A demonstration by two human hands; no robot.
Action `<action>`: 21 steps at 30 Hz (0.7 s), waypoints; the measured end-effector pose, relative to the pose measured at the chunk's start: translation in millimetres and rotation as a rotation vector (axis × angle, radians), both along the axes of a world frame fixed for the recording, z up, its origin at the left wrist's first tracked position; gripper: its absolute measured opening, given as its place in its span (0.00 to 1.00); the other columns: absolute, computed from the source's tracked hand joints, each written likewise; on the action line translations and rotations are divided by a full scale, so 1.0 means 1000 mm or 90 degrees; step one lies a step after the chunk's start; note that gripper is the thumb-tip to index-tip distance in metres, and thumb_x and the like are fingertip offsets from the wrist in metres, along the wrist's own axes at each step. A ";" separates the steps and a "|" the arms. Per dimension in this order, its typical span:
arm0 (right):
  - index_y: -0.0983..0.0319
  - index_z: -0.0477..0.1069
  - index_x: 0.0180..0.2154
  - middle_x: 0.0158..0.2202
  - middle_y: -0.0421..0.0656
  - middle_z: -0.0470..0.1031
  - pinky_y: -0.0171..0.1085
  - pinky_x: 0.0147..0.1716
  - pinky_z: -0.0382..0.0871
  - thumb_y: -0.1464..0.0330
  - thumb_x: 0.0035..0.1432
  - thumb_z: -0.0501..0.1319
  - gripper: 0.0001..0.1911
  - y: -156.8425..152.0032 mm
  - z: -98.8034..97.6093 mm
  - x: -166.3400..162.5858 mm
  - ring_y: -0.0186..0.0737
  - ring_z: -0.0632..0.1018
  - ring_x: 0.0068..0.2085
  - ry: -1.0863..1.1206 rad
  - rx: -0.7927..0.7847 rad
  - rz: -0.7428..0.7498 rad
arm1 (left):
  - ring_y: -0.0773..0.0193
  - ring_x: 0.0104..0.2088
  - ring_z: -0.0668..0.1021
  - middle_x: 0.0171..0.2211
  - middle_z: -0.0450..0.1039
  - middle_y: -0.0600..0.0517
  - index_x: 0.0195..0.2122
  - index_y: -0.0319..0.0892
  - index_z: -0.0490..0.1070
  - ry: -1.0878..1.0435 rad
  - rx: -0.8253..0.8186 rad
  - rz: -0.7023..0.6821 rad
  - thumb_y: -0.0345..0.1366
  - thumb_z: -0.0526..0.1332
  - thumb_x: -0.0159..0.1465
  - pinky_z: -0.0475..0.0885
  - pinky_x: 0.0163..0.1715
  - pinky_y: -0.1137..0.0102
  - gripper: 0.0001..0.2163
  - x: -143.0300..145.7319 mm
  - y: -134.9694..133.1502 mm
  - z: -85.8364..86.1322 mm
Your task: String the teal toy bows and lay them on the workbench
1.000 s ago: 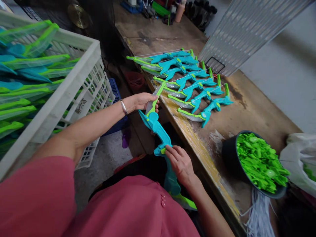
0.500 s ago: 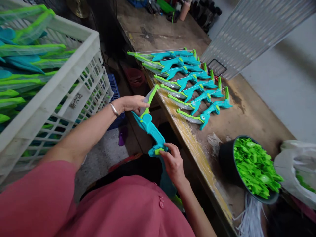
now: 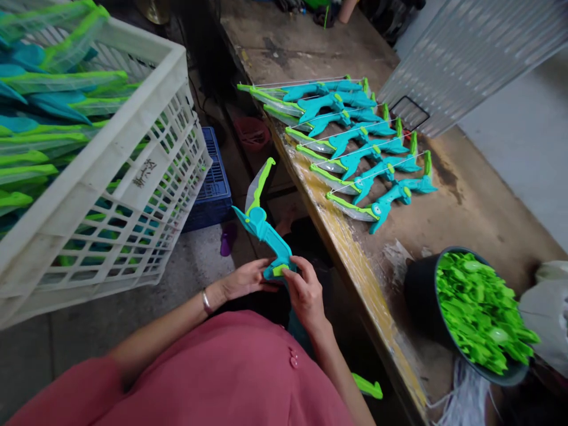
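Both my hands on one toy bow, in front of my shirt

The toy bow (image 3: 271,236) is in the air before me, just off the edge of the table, slanting up and away to the left. Its teal body carries a green-and-clear upper limb (image 3: 256,192) that points up. My right hand (image 3: 307,293) pinches the bow at its grip: the thumb lies at a small green piece (image 3: 278,270) there, and the bent fingers press the teal beside it. My left hand (image 3: 248,279) comes in from the other side, half curled, touching the same grip; its fingertips are partly hidden, so I can't tell how tightly they close. A bracelet (image 3: 206,302) circles that wrist. Beyond my right forearm a green limb tip (image 3: 368,387) shows, below the table's edge.

On the table (image 3: 452,222), to the right, finished-looking bows (image 3: 352,158) lie side by side in a slanting row, white strings across them. Nearer me stands a dark bucket (image 3: 419,296) heaped with green parts (image 3: 479,313), a white bag (image 3: 548,319) just beside it and a bundle of white cords (image 3: 461,396) below its rim. Behind the row leans a ribbed clear panel (image 3: 474,65).

To my left, a white crate (image 3: 141,177) is piled with more teal and green bows (image 3: 62,83); a blue crate (image 3: 206,204) sits low behind it, near a red basket (image 3: 255,147).
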State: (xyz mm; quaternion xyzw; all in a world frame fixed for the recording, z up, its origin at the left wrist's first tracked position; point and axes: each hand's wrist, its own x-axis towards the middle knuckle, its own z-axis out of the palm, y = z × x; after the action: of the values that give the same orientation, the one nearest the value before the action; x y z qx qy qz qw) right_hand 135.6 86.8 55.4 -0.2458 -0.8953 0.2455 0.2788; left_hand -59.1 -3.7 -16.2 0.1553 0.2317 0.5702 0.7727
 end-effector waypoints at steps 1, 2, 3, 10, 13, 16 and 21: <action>0.53 0.77 0.52 0.57 0.49 0.72 0.46 0.54 0.77 0.76 0.69 0.58 0.17 0.000 0.001 0.000 0.48 0.74 0.61 -0.002 0.000 0.000 | 0.45 0.60 0.75 0.60 0.72 0.39 0.61 0.43 0.70 0.069 -0.001 0.002 0.46 0.74 0.59 0.73 0.56 0.50 0.30 0.006 0.004 0.009; 0.53 0.77 0.51 0.57 0.49 0.72 0.47 0.54 0.77 0.76 0.69 0.58 0.17 0.000 0.001 0.001 0.48 0.74 0.61 -0.004 -0.002 -0.002 | 0.47 0.58 0.76 0.57 0.74 0.40 0.58 0.42 0.72 0.145 -0.006 0.005 0.46 0.73 0.60 0.75 0.54 0.52 0.27 0.009 0.009 0.018; 0.53 0.77 0.51 0.57 0.49 0.72 0.47 0.54 0.77 0.76 0.69 0.57 0.17 0.000 0.002 0.002 0.48 0.74 0.60 -0.005 -0.006 -0.006 | 0.48 0.56 0.77 0.54 0.75 0.42 0.54 0.41 0.73 0.216 -0.011 0.009 0.47 0.72 0.61 0.76 0.52 0.55 0.24 0.011 0.015 0.026; 0.55 0.78 0.46 0.55 0.48 0.73 0.45 0.49 0.76 0.67 0.68 0.61 0.08 -0.005 0.008 0.000 0.46 0.78 0.54 0.030 -0.156 -0.102 | 0.54 0.47 0.78 0.46 0.76 0.47 0.47 0.39 0.73 0.360 -0.016 0.040 0.52 0.69 0.61 0.80 0.43 0.60 0.22 0.020 0.026 0.044; 0.58 0.73 0.54 0.56 0.51 0.73 0.44 0.44 0.76 0.60 0.61 0.67 0.20 0.007 0.016 -0.003 0.48 0.78 0.50 0.018 -0.298 -0.195 | 0.54 0.44 0.80 0.46 0.76 0.46 0.49 0.39 0.71 0.419 -0.015 0.057 0.52 0.65 0.64 0.81 0.39 0.60 0.22 0.026 0.021 0.050; 0.61 0.72 0.55 0.45 0.48 0.79 0.41 0.38 0.74 0.57 0.54 0.69 0.29 0.025 0.029 -0.006 0.45 0.78 0.40 -0.080 -0.538 -0.150 | 0.56 0.37 0.82 0.43 0.77 0.46 0.49 0.40 0.69 0.512 -0.009 0.060 0.50 0.62 0.67 0.80 0.36 0.63 0.19 0.027 0.018 0.061; 0.60 0.76 0.45 0.32 0.39 0.78 0.37 0.34 0.69 0.57 0.49 0.73 0.24 0.038 0.042 -0.012 0.39 0.75 0.32 -0.076 -0.773 -0.076 | 0.57 0.32 0.83 0.38 0.78 0.48 0.48 0.41 0.68 0.603 -0.026 0.044 0.45 0.59 0.68 0.78 0.34 0.65 0.14 0.028 0.015 0.072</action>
State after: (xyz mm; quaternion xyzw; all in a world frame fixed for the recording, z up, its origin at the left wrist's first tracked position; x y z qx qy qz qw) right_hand 123.2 124.5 97.0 -0.4240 -0.5944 0.6814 0.0514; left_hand -31.5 11.7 55.7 0.3753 0.5749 0.4570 0.5656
